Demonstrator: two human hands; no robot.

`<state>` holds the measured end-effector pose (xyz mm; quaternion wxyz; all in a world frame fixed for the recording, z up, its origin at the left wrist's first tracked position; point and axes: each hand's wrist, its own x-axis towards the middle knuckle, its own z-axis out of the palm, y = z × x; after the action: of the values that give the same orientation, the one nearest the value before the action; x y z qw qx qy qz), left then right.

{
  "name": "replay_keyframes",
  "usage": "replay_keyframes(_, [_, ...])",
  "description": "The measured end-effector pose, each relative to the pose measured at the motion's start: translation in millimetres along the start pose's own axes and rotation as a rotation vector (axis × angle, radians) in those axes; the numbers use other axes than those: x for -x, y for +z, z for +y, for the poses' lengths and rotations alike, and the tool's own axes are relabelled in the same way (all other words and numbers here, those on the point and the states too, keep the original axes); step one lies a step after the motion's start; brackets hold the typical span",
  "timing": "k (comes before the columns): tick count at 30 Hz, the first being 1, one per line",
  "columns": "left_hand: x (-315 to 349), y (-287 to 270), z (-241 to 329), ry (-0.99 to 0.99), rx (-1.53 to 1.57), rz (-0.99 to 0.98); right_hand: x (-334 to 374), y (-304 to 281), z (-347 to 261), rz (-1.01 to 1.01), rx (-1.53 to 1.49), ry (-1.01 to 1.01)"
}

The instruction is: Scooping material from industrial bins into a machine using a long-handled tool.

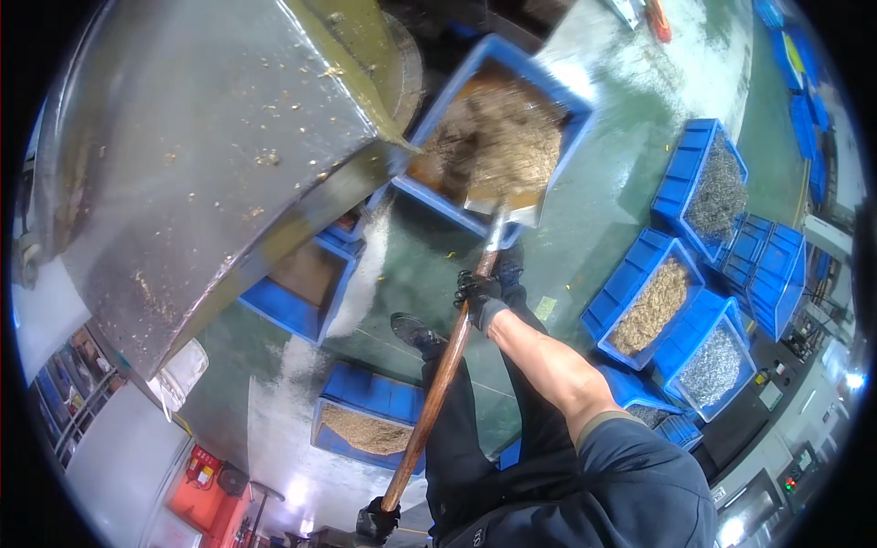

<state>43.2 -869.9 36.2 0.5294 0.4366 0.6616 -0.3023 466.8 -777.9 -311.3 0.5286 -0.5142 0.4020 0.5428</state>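
A shovel (435, 402) with a long wooden handle slants up from the lower edge, its metal blade inside the near end of a large blue bin (438, 203). Gold-coloured metal shavings (519, 128) fill much of that bin, with a darker brown patch on the left; this area is blurred. My right hand (479, 290), in a black glove, is wrapped round the handle below the blade. My left hand (376, 522), gloved in black too, grips the handle's lower end near my left side.
A large grey metal housing (210, 164), sprinkled with shavings, juts in at the left beside the bin. Under it stands another blue bin (283, 315). A blue bin of golden shavings (370, 429) lies near my legs. Several blue bins (598, 315) of golden and silvery shavings line the right.
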Motion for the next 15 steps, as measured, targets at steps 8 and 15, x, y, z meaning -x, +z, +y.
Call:
replay_keyframes(8, [36, -1, -12, 0.172, -0.202, 0.254, 39, -2, 5, -0.188, -0.059, 0.029])
replay_keyframes(15, [102, -21, -72, 0.176, -0.606, 0.342, 153, 37, 5, -0.181, -0.007, -0.054])
